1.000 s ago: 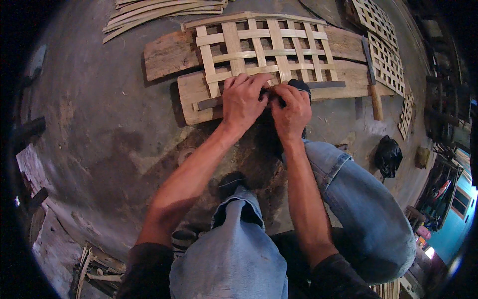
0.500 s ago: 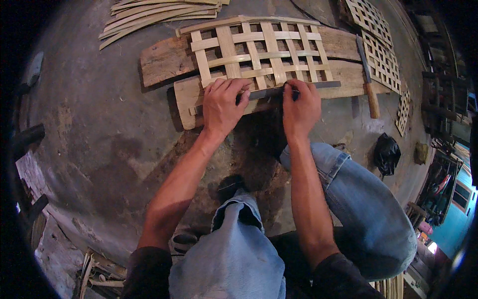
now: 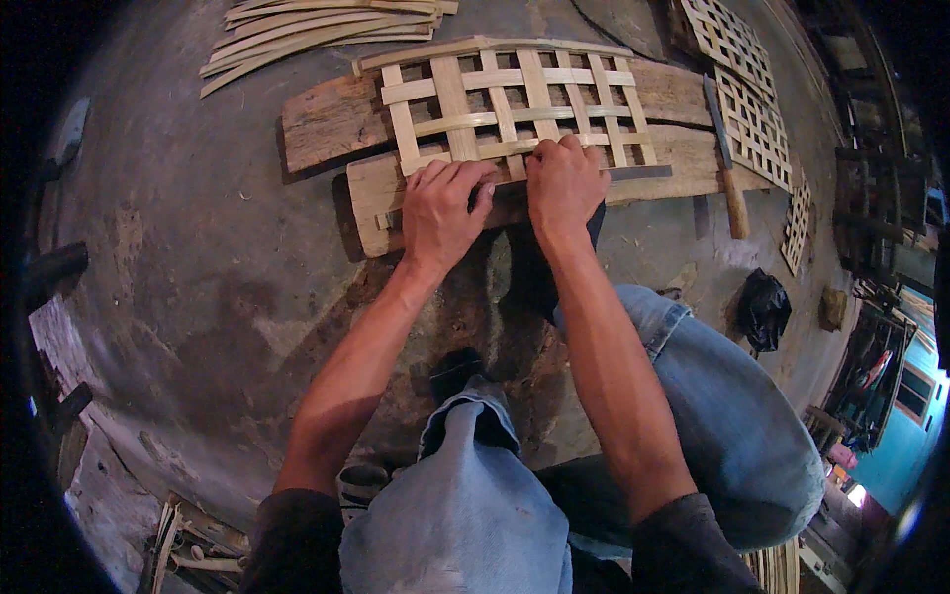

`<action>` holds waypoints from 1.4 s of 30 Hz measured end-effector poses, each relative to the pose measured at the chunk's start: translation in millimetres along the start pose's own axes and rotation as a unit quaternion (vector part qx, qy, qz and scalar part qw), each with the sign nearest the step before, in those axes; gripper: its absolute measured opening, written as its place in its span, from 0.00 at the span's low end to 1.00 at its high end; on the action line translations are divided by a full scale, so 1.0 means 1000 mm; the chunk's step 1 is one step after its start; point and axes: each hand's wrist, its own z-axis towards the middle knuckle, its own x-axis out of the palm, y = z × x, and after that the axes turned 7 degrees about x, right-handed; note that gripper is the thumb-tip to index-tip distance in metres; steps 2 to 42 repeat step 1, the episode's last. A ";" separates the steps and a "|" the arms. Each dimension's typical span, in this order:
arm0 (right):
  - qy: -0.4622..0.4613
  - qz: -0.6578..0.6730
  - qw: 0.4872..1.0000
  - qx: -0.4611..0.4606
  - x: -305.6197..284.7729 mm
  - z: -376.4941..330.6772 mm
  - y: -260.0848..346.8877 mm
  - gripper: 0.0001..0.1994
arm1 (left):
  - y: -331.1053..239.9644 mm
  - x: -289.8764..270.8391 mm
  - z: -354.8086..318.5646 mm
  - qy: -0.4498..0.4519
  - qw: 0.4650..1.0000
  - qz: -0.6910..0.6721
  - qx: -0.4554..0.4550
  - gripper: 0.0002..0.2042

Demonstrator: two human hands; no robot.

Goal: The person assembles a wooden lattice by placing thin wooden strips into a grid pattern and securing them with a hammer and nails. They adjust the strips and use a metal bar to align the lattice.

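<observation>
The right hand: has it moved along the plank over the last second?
Yes. The right hand has slid leftward along the plank, back beside the left hand, after reaching right half a second ago.

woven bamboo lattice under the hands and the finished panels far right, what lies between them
In the head view, a long-handled blade lies on the wooden plank, between the lattice and the finished panels.

Hands: two, left hand and right hand, both on the lattice's near edge. Lattice under the hands: one; five upright strips and three cross strips countable, though the hands hide the near edge. Planks beneath it: two. Finished lattice panels at right: three. Knife: one. Black bag: one. Loose strips, top: one bundle, number unclear.
</observation>
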 end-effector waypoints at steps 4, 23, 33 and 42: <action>-0.001 0.000 1.000 -0.001 -0.001 0.001 0.000 0.07 | 0.000 0.000 0.001 -0.001 1.000 0.000 0.000 0.08; -0.001 0.000 1.000 -0.001 -0.001 0.001 0.000 0.07 | 0.000 0.000 0.001 -0.001 1.000 0.000 0.000 0.08; -0.001 0.000 1.000 -0.001 -0.001 0.001 0.000 0.07 | 0.000 0.000 0.001 -0.001 1.000 0.000 0.000 0.08; -0.001 0.000 1.000 -0.001 -0.001 0.001 0.000 0.07 | 0.000 0.000 0.001 -0.001 1.000 0.000 0.000 0.08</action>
